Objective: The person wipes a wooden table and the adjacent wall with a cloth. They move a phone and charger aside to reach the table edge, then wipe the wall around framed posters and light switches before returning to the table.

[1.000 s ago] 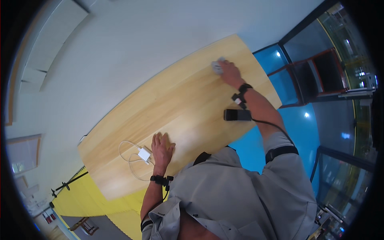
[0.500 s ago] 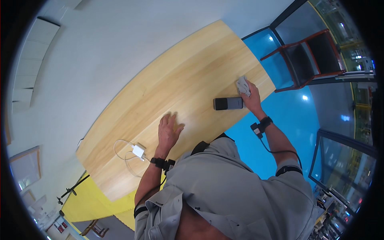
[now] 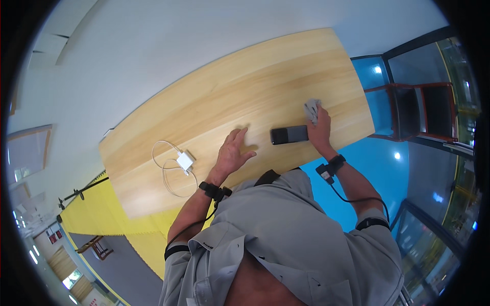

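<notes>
My right hand grips a crumpled grey cloth at the right part of the wooden table. Just left of this hand lies a dark rectangular device, part glossy black and part grey; its right end is close to my fingers, and I cannot tell whether they touch. My left hand is open over the table's near side, fingers stretched out and thumb apart, with nothing in it. To its left, a white charger block lies with a looped white cable.
A dark chair with a reddish frame stands past the table's right end, on blue floor. Along the far side runs a white wall. Yellow cloth hangs at the left. Both wrists wear black straps with small wired devices.
The whole view has turned. My left hand has moved right, nearer the dark device, with its fingers pointing more to the right. The right hand still holds the cloth.
</notes>
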{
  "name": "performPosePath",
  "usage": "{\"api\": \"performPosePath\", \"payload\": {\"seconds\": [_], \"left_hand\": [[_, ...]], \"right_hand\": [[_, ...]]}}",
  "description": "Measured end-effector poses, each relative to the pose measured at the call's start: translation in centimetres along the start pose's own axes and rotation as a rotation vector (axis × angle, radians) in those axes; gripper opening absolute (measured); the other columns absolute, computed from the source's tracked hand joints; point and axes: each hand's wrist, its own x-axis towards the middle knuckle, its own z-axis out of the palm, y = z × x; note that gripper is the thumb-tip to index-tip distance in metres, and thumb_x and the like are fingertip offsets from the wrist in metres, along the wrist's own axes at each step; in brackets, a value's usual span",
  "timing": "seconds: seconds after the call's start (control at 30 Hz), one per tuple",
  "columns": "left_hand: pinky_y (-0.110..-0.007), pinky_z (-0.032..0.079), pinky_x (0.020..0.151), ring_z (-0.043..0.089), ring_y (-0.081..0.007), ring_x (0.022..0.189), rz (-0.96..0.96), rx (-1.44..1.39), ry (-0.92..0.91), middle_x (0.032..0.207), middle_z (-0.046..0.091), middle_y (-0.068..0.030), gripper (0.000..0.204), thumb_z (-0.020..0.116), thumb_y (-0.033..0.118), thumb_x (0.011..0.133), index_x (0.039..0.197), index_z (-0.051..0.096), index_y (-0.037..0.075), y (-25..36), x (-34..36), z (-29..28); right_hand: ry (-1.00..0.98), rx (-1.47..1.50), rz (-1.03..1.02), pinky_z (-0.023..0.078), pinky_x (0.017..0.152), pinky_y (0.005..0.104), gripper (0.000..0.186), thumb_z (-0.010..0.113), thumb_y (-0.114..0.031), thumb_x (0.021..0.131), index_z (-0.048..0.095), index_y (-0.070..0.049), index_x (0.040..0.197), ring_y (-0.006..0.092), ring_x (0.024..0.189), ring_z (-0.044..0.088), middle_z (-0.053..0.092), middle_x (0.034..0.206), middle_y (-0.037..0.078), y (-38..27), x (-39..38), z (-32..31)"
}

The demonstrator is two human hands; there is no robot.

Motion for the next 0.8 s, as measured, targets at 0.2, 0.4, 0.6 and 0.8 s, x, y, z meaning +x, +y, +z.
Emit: {"api": "performPosePath", "payload": {"seconds": [0.2,0.4,0.6,0.8], "left_hand": [[-0.05,0.047,0.11,0.049,-0.0425,0.137,0.188,0.138,-0.016,0.15,0.048,-0.0235,0.091,0.091,0.032,0.075,0.151,0.048,0.01,2.8,1.0,-0.3],[-0.05,0.054,0.091,0.064,-0.0418,0.108,0.06,0.112,-0.036,0.116,0.064,-0.0214,0.074,0.085,0.032,0.078,0.137,0.053,0.002,2.8,2.4,2.2],[-0.052,0.055,0.076,0.066,-0.0404,0.091,-0.052,0.233,0.096,0.1,0.065,-0.022,0.049,0.08,0.032,0.083,0.113,0.056,0.001,0.0,0.5,1.2],[-0.052,0.055,0.073,0.068,-0.0409,0.087,-0.282,0.254,0.26,0.092,0.068,-0.0215,0.049,0.08,0.04,0.083,0.105,0.06,0.0,-5.0,-2.6,-3.4]], "right_hand": [[-0.036,0.07,-0.067,0.04,0.11,0.0515,0.069,0.073,-0.006,0.082,0.048,0.0,0.147,0.046,0.127,0.05,0.054,0.14,0.025,-4.8,0.8,5.0],[-0.205,0.151,-0.238,0.043,0.109,0.0509,0.069,0.073,-0.006,0.081,0.05,-0.003,0.146,0.0447,0.124,0.051,0.055,0.139,0.023,-11.0,2.8,8.0],[-0.29,0.083,-0.339,0.045,0.109,0.0494,0.067,0.074,-0.005,0.081,0.053,-0.005,0.144,0.0436,0.126,0.052,0.056,0.14,0.022,-10.2,4.2,6.7],[-0.167,-0.139,-0.248,0.046,0.109,0.0498,0.07,0.077,-0.006,0.081,0.052,-0.007,0.147,0.0436,0.127,0.052,0.056,0.141,0.022,-2.5,4.6,1.8]]}}
